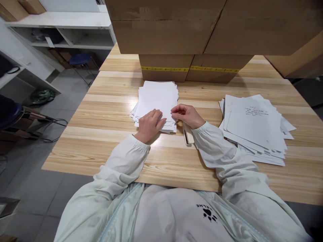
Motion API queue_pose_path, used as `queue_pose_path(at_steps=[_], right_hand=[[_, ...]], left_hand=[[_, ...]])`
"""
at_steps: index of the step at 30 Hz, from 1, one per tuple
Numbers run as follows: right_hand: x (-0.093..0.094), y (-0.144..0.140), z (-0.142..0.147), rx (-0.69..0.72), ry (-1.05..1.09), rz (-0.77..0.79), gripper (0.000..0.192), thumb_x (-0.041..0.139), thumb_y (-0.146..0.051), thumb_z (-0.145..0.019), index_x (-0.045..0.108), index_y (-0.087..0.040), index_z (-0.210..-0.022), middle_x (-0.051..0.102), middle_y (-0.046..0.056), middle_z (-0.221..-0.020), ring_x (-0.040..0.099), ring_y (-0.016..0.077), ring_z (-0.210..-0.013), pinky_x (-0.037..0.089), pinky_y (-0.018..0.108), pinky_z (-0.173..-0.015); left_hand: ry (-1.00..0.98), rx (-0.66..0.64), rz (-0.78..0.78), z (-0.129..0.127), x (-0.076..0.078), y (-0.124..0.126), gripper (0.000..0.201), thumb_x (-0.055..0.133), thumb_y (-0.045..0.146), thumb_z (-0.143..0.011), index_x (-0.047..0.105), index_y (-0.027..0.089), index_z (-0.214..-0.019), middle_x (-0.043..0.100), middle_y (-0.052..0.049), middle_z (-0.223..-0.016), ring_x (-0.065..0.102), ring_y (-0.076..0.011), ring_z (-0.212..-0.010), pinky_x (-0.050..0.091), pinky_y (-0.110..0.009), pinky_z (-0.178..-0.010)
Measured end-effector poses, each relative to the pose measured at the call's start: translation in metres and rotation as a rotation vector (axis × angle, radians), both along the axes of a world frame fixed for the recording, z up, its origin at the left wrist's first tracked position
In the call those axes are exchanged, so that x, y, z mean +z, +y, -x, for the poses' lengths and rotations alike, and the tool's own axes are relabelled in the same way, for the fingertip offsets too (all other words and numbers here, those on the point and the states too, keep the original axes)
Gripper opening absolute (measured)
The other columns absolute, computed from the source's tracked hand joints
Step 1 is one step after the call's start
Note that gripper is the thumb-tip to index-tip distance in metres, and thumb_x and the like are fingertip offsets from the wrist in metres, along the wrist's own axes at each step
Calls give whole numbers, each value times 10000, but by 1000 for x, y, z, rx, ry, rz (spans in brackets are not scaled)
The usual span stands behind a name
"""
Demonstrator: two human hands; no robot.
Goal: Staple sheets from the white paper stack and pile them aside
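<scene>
A stack of white paper sheets (158, 97), its edges uneven, lies in front of me on the wooden table. My left hand (150, 125) rests flat on the stack's near part, fingers stretched out. At the stack's right edge, my right hand (188, 115) has its thumb and index finger brought together in a pinch. Whatever is between those fingertips is too small to make out. A cream-coloured stapler (188, 135) lies on the table just below my right hand, partly covered by it.
A looser, fanned pile of papers (254, 124) with handwriting on top lies to the right. Large cardboard boxes (164, 27) are stacked at the table's back. Left of the table (83, 141) are a blue stool (80, 59) and white shelving (63, 20).
</scene>
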State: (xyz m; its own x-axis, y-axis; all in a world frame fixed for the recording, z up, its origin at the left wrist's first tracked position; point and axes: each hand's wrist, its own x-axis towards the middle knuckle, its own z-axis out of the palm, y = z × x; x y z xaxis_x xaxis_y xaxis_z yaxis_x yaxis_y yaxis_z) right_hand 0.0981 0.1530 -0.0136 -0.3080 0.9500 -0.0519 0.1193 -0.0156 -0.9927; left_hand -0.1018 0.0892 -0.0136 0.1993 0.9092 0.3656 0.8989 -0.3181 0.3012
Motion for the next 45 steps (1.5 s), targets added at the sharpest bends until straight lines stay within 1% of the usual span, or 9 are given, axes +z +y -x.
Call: queue_pose_path(at_steps=[5, 13, 17, 22, 27, 34, 37, 39, 45], right_hand=[[2, -2, 4, -19, -17, 4, 287, 791, -223, -528, 693, -184, -794, 654, -8, -753, 505, 99, -629, 450, 261, -593], [5, -2, 6, -4, -5, 52, 324, 759, -182, -501, 684, -180, -816, 654, 0, -813, 489, 93, -641, 445, 260, -604], [5, -3, 8, -19, -23, 54, 328, 748, -191, -502, 683, -168, -823, 615, -10, -801, 476, 83, -622, 418, 245, -576], [2, -5, 12, -35, -75, 13, 327, 778, -273, -539, 691, -159, -833, 573, -27, -758, 435, 70, -592, 364, 232, -541], [1, -5, 15, -35, -91, -18, 323, 773, -415, -635, 678, -157, -806, 603, -6, -693, 484, 104, -617, 376, 249, -555], [5, -1, 5, -45, -12, -37, 352, 760, -280, -632, 666, -169, -953, 619, -19, -747, 511, 94, -617, 422, 245, -584], [7, 0, 2, -24, -16, -23, 351, 756, -182, -579, 672, -163, -919, 628, -8, -772, 522, 94, -639, 443, 248, -614], [8, 0, 2, -25, -41, -12, 318, 741, -146, -558, 684, -158, -871, 626, -4, -776, 513, 89, -640, 441, 245, -614], [8, 0, 4, -21, -34, 30, 305, 745, -157, -539, 706, -163, -841, 631, -9, -763, 507, 88, -636, 437, 237, -593]], left_hand=[[-3, 8, -4, -2, 0, 0, 256, 573, 440, -958, 643, 219, -1065, 728, -71, -1123, 663, -225, -972, 431, -307, -698], [-4, 13, -6, -2, -2, 1, 262, 556, 437, -968, 647, 211, -1064, 725, -75, -1093, 660, -221, -943, 431, -304, -691], [-3, -7, -55, -2, -6, 2, 304, 583, 478, -948, 654, 207, -1068, 717, -86, -1131, 661, -227, -1002, 434, -298, -689], [9, -2, -103, -2, -9, 3, 384, 585, 574, -918, 668, 215, -1027, 736, -78, -1081, 675, -214, -918, 410, -290, -651], [-77, 43, -164, 0, -14, 6, 260, 486, 374, -1007, 689, 213, -1010, 766, -51, -963, 695, -179, -835, 393, -277, -637], [-260, 179, -143, 4, -19, 13, 188, 545, 300, -960, 697, 207, -902, 736, -20, -720, 637, -146, -613, 350, -260, -591], [-363, 223, -173, 3, -19, 13, 135, 567, 252, -936, 658, 214, -1027, 702, 17, -650, 600, -134, -553, 359, -248, -588], [-414, 227, -210, 2, -20, 13, 225, 568, 227, -927, 615, 218, -1147, 688, 37, -638, 594, -127, -548, 374, -238, -594], [-369, 188, -311, 2, -21, 12, 333, 460, 200, -974, 631, 230, -1257, 686, 16, -691, 557, -114, -576, 377, -237, -595]])
